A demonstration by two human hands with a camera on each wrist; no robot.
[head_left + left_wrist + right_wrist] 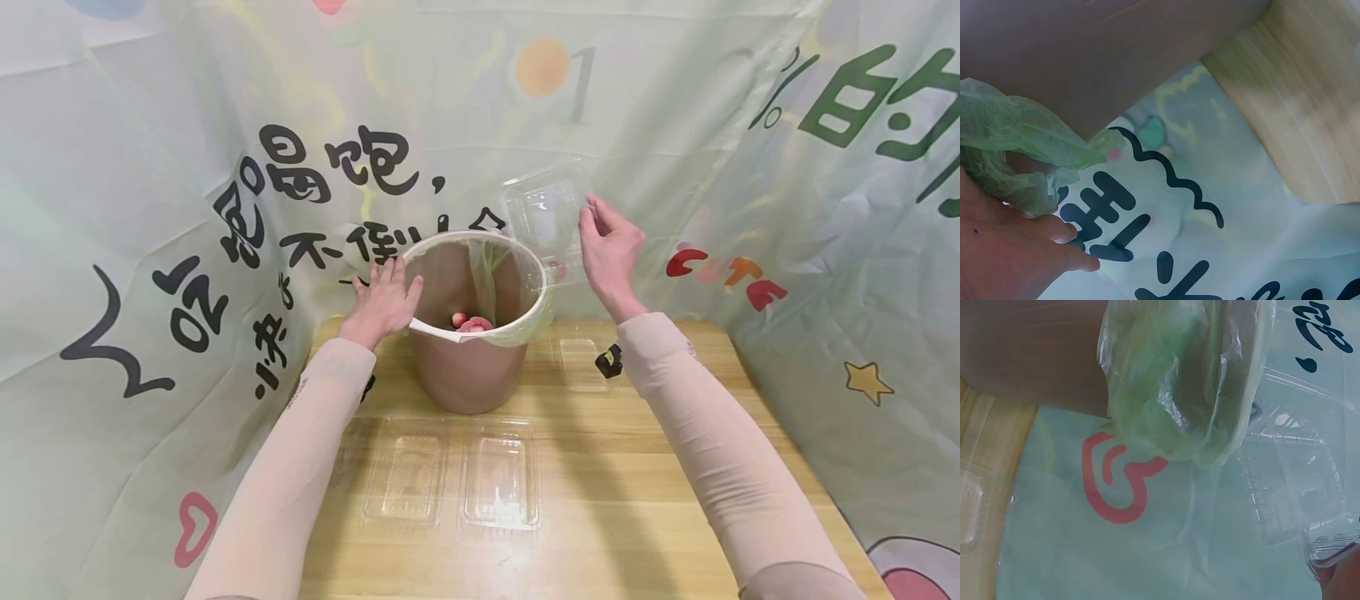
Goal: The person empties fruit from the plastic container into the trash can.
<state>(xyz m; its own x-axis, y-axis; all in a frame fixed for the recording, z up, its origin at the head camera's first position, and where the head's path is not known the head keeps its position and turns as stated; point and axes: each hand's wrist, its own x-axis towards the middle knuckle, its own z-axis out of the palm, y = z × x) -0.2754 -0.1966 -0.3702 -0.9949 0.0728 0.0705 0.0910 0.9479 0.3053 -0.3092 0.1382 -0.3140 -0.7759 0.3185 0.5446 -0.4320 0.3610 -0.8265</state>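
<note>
A brown bin with a pale rim stands on the table, lined with a thin green plastic bag folded over the rim. Small red and pink pieces lie inside it. My left hand rests at the left of the rim, fingers extended; bunched green bag shows beside it in the left wrist view. Above the rim's right side, my right hand pinches the edge of a clear plastic container, held upright. In the right wrist view only part of that hand shows.
Two clear plastic trays lie side by side in front of the bin, and another clear tray is to its right. A small black object sits by the right wrist. Printed cloth surrounds the wooden table.
</note>
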